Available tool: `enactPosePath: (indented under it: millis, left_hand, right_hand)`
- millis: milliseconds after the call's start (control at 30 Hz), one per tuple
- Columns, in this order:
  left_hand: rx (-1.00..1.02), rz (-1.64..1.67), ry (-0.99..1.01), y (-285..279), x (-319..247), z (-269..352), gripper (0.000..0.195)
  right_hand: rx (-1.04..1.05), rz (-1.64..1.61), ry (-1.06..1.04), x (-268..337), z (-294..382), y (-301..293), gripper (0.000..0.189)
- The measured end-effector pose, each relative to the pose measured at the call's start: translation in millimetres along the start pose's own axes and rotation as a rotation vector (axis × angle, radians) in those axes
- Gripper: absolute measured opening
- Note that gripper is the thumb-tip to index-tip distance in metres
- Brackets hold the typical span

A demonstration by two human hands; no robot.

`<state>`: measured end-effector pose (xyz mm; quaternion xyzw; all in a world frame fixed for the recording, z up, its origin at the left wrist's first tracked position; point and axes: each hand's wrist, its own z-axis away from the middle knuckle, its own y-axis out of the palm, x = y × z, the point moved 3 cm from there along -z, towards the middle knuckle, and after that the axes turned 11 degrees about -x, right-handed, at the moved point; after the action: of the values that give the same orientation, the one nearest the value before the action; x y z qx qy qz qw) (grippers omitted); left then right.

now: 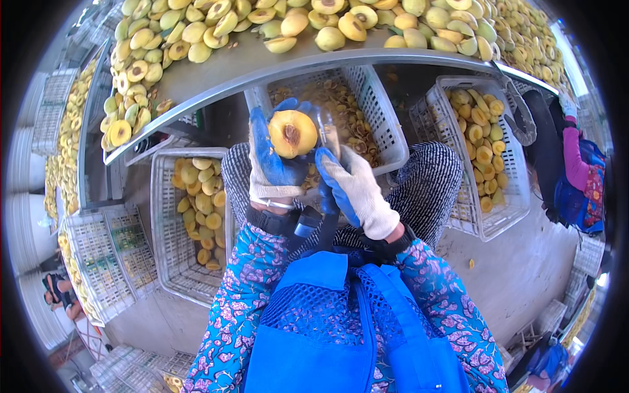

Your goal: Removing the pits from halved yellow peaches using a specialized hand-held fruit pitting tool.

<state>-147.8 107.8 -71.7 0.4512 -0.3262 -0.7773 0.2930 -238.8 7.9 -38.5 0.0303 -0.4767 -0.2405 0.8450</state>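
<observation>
My left hand (276, 164), in a white work glove with a blue coated palm, holds a yellow peach half (300, 138). Its cut face is turned up, with a brown pit or pit hollow at the centre. Close beside the fruit, my right hand (361, 189), gloved alike, grips a small tool (328, 131) with a shiny, blurred end; its exact kind is unclear. Both hands are above a white plastic crate (388, 125) between my knees, which contains brown and yellow fruit scraps (349, 105).
A metal-edged table (211, 81) in front bears heaps of peach halves (196, 34). Crates of peach halves stand at my left (164, 236) and right (513, 191). A person in a pink sleeve (576, 157) is at the far right. Stacked crates (110, 245) stand farther left.
</observation>
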Motion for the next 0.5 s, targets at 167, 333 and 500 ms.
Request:
enactPosePath:
  millis: [167, 333, 500]
  left_hand:
    - [0.116, -0.147, 0.034, -4, -6, 6, 0.055]
    - [0.093, -0.257, 0.105, 12, -6, 14, 0.045]
    - [-0.034, -0.327, 0.201, -2, -1, 1, 0.031]
  right_hand:
    - [-0.086, 0.902, -0.566, 4, 3, -9, 0.032]
    - [-0.064, 0.978, -0.581, 5, 8, -6, 0.032]
    - [-0.069, 0.958, -0.550, 2, 7, -7, 0.032]
